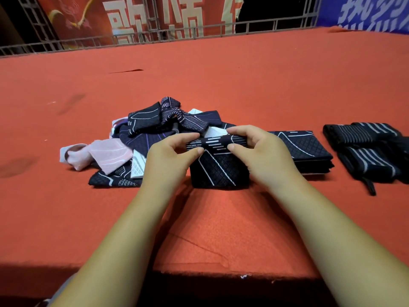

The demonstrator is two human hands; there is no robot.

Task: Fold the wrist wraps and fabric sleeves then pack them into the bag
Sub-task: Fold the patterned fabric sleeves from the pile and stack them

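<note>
Two bare hands meet at the centre of the view. The left hand (168, 158) and the right hand (263, 154) each pinch the upper fold of a dark navy fabric sleeve (219, 171) patterned with white lines. Thumbs face the viewer and fingers curl over the far side, apparently to keep the doubled edge square. The sleeve rests on a red felt surface (221, 85), close to the person.

Just beside it on the right lies a neat stack of folded navy sleeves (307, 147), likely where this one belongs. Farther right sit black wrist wraps (363, 149) with white stripes, rolled or folded (blur makes it hard to tell which).

Behind and to the left of the hands is a loose heap of unfolded sleeves (152, 125), mostly navy, with a pink sleeve (104, 154) at its left edge. No bag is in view. A metal railing (177, 34) and a red banner (132, 16) close off the far side.
</note>
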